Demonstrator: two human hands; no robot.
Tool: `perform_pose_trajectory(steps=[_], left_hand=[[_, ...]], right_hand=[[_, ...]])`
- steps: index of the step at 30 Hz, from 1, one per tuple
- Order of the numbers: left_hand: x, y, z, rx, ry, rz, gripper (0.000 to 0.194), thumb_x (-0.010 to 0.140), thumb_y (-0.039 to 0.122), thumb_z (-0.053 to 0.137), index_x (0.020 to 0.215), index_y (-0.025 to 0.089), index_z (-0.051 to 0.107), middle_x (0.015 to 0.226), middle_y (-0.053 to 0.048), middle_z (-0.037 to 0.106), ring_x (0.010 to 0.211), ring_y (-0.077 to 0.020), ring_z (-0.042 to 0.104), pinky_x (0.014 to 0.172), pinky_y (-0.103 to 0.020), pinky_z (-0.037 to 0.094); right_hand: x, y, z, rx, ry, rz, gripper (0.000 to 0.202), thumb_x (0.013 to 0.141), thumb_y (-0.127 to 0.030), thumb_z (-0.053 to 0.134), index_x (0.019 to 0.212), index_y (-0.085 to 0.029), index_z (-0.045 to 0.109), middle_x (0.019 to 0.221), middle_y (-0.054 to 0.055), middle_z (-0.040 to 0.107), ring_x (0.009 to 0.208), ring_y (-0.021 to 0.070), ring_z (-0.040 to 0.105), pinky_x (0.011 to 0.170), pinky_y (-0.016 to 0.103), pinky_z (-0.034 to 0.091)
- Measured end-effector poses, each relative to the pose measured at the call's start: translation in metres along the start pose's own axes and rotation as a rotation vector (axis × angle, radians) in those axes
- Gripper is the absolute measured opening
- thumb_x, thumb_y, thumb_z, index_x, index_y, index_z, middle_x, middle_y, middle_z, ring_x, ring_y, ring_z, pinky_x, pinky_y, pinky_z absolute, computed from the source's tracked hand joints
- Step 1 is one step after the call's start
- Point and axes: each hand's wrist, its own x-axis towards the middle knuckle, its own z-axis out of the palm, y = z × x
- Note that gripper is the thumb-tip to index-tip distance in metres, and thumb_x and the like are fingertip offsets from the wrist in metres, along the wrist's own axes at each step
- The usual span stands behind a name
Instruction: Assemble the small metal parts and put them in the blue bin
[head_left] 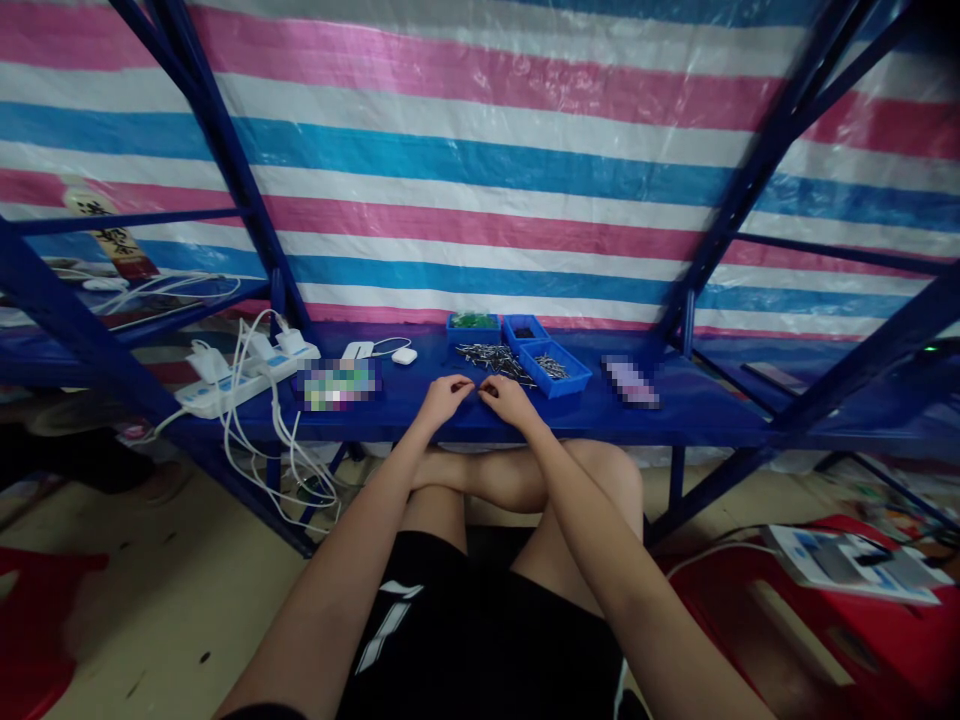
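Observation:
My left hand (448, 397) and my right hand (504, 398) are close together above the front edge of the blue table (697, 400). On each hand the fingers are curled and pinched together; anything between the fingertips is too small to make out. Just beyond them lies a loose pile of small, thin metal pieces (491, 362), some with dark ends. A blue bin (568, 386) holding similar metal pieces stands to the right of the pile. Behind are a blue bin (463, 338) of green pieces and another blue bin (541, 338) with dark contents.
On the left, a white power strip (244, 385) trails cables over the table edge. Nearby are a small white case (405, 356) and a blurred flat item (337, 385). A blurred phone-like item (630, 382) lies right. Blue frame posts (225, 170) flank the table.

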Motion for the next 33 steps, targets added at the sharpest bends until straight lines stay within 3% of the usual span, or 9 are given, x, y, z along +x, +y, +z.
perform_pose_trajectory(steps=[18, 33], left_hand=[[0.0016, -0.0045, 0.0021, 0.003, -0.024, -0.033, 0.026, 0.076, 0.031, 0.054, 0.091, 0.015, 0.068, 0.083, -0.006, 0.069, 0.074, -0.0166, 0.062, 0.069, -0.025, 0.045], [0.0004, -0.0018, 0.0019, 0.023, -0.029, -0.007, 0.028, 0.080, 0.035, 0.047, 0.086, 0.016, 0.067, 0.079, -0.004, 0.069, 0.071, -0.0158, 0.060, 0.067, -0.024, 0.042]], right_hand=[[0.0013, -0.0022, -0.0032, 0.117, 0.031, 0.022, 0.017, 0.086, -0.030, 0.045, 0.083, -0.019, 0.057, 0.079, 0.002, 0.061, 0.071, 0.0131, 0.053, 0.067, 0.022, 0.037], [-0.0006, -0.0062, -0.0058, 0.067, 0.017, 0.047, 0.020, 0.087, -0.032, 0.043, 0.080, -0.019, 0.056, 0.073, 0.001, 0.060, 0.067, 0.0127, 0.053, 0.065, 0.022, 0.036]])
